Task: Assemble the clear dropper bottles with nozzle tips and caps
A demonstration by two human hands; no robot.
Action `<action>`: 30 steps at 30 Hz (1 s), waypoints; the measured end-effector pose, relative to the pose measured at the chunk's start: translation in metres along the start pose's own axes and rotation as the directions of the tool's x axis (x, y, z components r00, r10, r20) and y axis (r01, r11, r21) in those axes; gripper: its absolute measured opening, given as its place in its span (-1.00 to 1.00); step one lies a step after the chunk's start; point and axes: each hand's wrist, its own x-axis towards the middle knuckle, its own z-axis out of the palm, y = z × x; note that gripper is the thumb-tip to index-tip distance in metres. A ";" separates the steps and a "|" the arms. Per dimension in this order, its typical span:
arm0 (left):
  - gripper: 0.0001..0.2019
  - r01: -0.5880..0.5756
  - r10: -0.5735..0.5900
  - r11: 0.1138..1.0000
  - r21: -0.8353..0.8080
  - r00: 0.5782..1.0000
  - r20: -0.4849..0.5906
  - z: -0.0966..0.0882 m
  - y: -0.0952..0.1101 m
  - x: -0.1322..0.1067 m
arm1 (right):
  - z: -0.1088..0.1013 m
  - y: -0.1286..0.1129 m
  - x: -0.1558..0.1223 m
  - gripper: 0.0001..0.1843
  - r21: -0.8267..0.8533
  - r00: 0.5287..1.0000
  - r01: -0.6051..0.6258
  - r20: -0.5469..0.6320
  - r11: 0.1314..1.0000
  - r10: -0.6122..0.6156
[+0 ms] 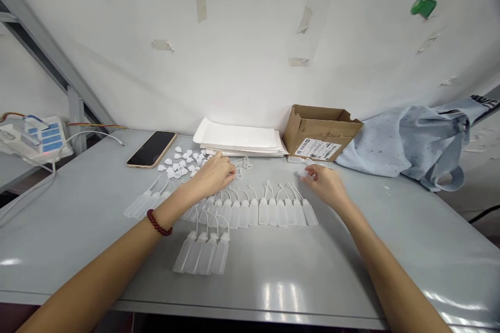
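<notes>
The left grip (214, 173) has its fingers curled together beside thin white plastic loops (245, 163); whether it pinches one I cannot tell. On its near side lies a long row of slim translucent plastic bottles with white cords (253, 212), reaching right to the right grip (326, 183), which pinches a small translucent plastic piece (302, 173) at its fingertips. The glossy grey desk (273, 260) meets a white wall (250, 67). Around lie a black-screened phone (151, 150), scattered small white plastic caps (177, 169), stacked white envelopes (240, 136), an open brown cardboard box (312, 138) and a pale blue cloth bag (375, 140). The left forearm (117, 265), wearing a dark red bracelet (158, 222), hides some bottles.
</notes>
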 end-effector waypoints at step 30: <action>-0.93 -0.053 -0.067 0.817 -0.574 0.980 -0.186 -0.016 0.054 -0.030 | 0.004 -0.088 -0.075 -0.60 0.546 0.870 0.488 -0.248 0.681 -0.425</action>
